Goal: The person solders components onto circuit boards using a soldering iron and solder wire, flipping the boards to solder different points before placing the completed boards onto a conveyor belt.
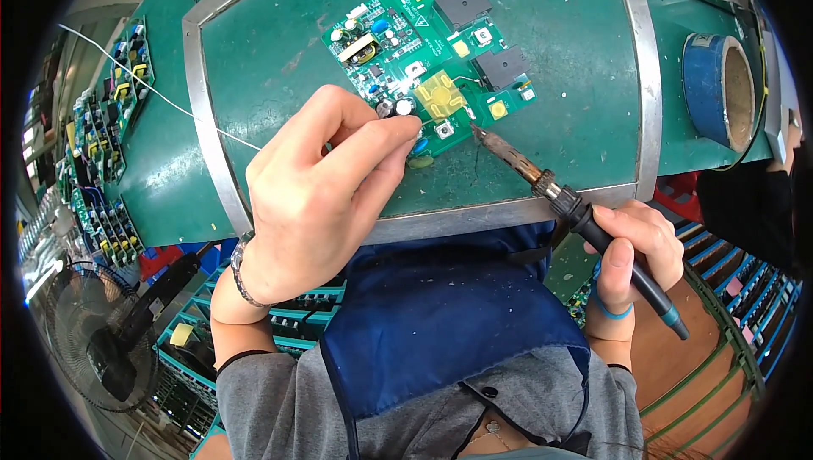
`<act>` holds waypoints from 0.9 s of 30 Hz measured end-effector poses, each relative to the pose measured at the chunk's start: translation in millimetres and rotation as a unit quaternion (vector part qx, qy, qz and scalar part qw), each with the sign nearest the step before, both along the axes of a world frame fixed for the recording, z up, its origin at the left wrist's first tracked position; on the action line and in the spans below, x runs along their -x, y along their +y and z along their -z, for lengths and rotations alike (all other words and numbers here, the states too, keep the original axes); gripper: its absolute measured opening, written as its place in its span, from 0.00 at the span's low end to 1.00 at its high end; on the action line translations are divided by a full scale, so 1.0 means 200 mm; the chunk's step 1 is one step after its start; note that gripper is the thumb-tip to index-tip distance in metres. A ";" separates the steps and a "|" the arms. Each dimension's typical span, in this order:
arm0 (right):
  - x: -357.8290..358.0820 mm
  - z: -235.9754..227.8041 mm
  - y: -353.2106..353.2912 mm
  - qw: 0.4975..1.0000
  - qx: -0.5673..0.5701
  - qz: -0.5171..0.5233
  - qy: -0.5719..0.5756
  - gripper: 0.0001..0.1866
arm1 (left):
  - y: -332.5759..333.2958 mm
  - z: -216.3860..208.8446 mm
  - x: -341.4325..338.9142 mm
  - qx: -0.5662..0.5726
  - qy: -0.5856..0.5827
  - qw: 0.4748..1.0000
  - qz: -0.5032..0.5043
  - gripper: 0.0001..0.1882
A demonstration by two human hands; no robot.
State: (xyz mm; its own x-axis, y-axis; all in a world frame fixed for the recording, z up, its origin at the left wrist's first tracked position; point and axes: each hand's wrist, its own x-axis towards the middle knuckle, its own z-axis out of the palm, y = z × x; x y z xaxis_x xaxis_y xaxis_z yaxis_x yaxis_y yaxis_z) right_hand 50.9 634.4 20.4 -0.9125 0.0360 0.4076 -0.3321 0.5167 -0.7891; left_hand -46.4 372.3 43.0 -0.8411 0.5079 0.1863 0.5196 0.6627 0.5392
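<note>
A green circuit board [436, 55] lies tilted on the green bench, carrying two black relay-like blocks, capacitors and a yellow taped square. My right hand [639, 248] grips a soldering iron [584, 221] by its dark handle, its tip close to the board's near right edge, by the yellow square; whether it touches cannot be told. Over the board's near left corner, my left hand [318, 163] is closed in a pinch. A thin pale solder wire [161, 94] runs from the far left into that hand, whose fingers hide its end.
A metal strip [206, 113] frames the work area. At the right stands a blue tape roll [707, 91] with a cardboard core. Stacked circuit boards [110, 108] line the left side, above a fan [93, 333]. Part of another person [754, 206] shows at the right edge.
</note>
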 end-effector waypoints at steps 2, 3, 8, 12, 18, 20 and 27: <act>0.02 0.01 0.00 0.999 0.027 -0.007 -0.030 0.09 | 0.00 0.01 0.00 0.005 0.002 1.000 0.004 0.12; 0.03 0.02 0.00 0.999 0.027 -0.007 -0.030 0.09 | 0.00 0.01 0.00 0.004 0.003 1.000 0.007 0.12; 0.11 0.01 0.02 0.996 0.037 -0.049 -0.061 0.07 | 0.00 0.04 0.01 0.007 0.002 1.000 0.017 0.12; 0.16 0.01 0.04 0.995 0.024 -0.079 -0.063 0.08 | 0.00 0.06 0.01 0.003 0.025 0.999 0.034 0.11; 0.17 0.00 0.04 0.993 0.015 -0.099 -0.054 0.09 | 0.00 0.06 0.02 0.003 0.024 0.999 0.033 0.11; 0.17 0.01 0.05 0.994 0.012 -0.100 -0.047 0.09 | -0.01 0.04 0.03 -0.006 0.019 0.999 0.028 0.11; 0.19 -0.02 0.07 0.994 0.016 -0.100 -0.037 0.09 | -0.05 -0.02 0.06 0.014 0.006 1.000 -0.005 0.12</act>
State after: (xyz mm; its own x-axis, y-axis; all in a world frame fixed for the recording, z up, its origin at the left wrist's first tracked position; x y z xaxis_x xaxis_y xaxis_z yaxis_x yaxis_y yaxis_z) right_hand 13.6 648.2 23.6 -0.9301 -0.1374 0.3406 -0.3661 0.4212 -0.8298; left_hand -57.9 362.1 47.8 -0.8435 0.5054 0.1816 0.5195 0.6823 0.5144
